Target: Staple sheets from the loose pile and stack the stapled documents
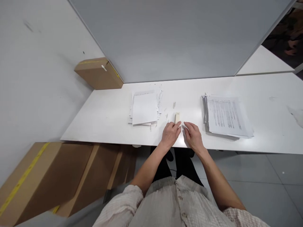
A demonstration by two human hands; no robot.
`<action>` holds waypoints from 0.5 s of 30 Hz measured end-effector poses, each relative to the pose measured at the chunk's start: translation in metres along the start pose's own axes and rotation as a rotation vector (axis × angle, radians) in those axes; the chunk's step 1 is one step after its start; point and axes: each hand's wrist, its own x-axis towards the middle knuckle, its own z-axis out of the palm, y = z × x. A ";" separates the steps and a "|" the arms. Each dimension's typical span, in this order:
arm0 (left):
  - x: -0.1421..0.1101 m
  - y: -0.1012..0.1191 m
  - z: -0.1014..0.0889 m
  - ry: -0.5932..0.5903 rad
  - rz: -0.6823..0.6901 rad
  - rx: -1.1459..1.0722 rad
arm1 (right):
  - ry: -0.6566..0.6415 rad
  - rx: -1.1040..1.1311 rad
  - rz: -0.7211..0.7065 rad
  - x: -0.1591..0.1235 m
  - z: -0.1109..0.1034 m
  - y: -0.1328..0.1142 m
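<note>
My left hand [170,134] rests on the white table [106,119], fingers curled, with its fingertips against the near end of a small cream stapler-like object [177,117]. My right hand [193,135] lies just to its right, fingers curled on the tabletop beside a tiny white scrap [186,127]. A stack of blank white sheets [145,107] lies to the left of the hands. A thicker stack of printed pages [224,116] lies to the right. Small paper scraps [167,115] are scattered between the blank stack and the cream object.
A grey partition panel [175,37] stands along the table's back edge. One cardboard box [99,73] sits at the far left corner. Larger cardboard boxes [47,179] lean below the table's left end. Grey floor tiles [260,179] lie on the right.
</note>
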 end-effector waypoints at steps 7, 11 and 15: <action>-0.005 -0.058 -0.042 0.141 -0.206 0.158 | 0.152 0.109 0.152 -0.001 0.000 0.004; -0.004 -0.090 -0.051 0.076 -0.345 0.191 | 0.134 0.134 0.171 0.001 0.000 0.001; -0.007 -0.087 -0.059 0.099 -0.454 -0.131 | 0.153 0.163 0.211 0.003 0.001 0.002</action>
